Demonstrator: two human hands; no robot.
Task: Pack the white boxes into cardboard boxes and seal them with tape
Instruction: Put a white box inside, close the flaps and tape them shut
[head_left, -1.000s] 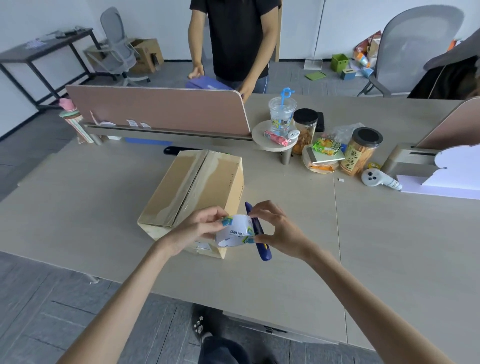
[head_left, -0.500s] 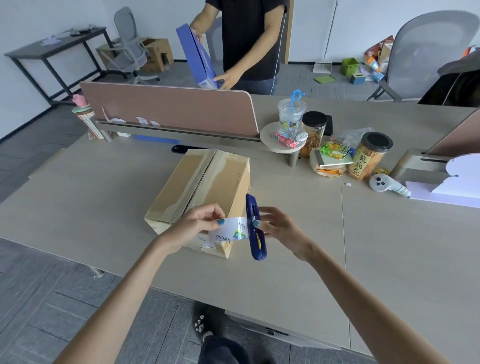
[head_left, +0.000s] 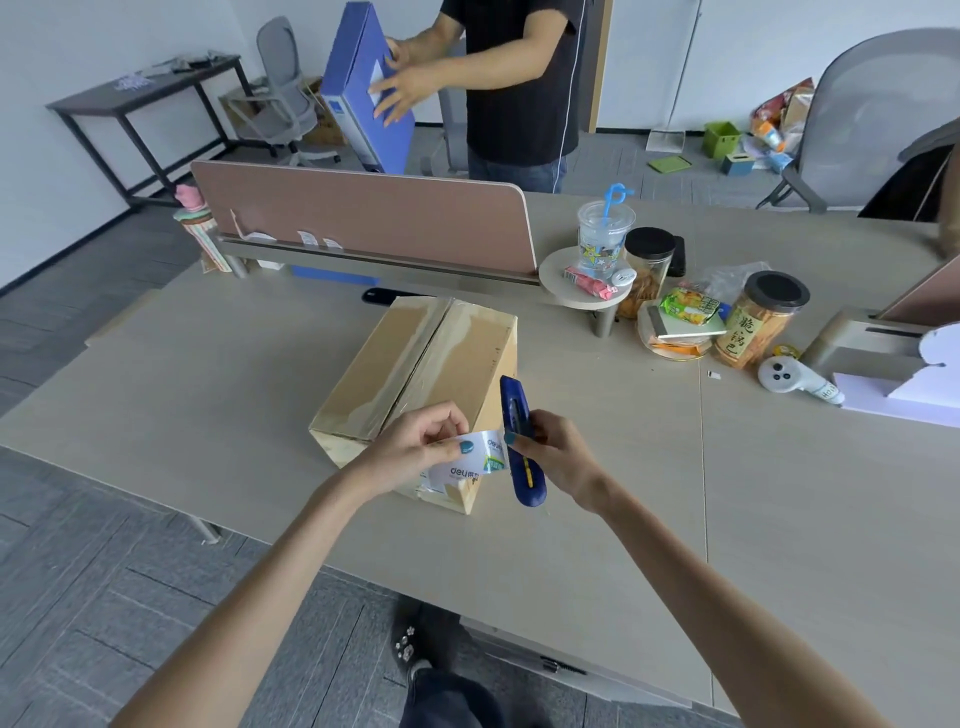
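Observation:
A closed cardboard box (head_left: 421, 364) lies on the desk, its top seam covered with clear tape. My left hand (head_left: 410, 447) pinches a roll of tape (head_left: 475, 460) with a white printed core at the box's near end. My right hand (head_left: 556, 457) grips a blue utility knife (head_left: 519, 441), held upright against the right side of the roll. No white boxes are visible.
A pink divider panel (head_left: 363, 218) stands behind the box. Right of it are a plastic cup (head_left: 605, 239), snack jars (head_left: 758, 322) and a white controller (head_left: 795, 379). Across the desk a person (head_left: 519, 78) holds a blue file box (head_left: 363, 88). The desk's near edge (head_left: 363, 561) runs below my hands.
My hands have shifted slightly along the box's near end, the knife now standing more upright against the roll. The person opposite has lifted the blue file box higher.

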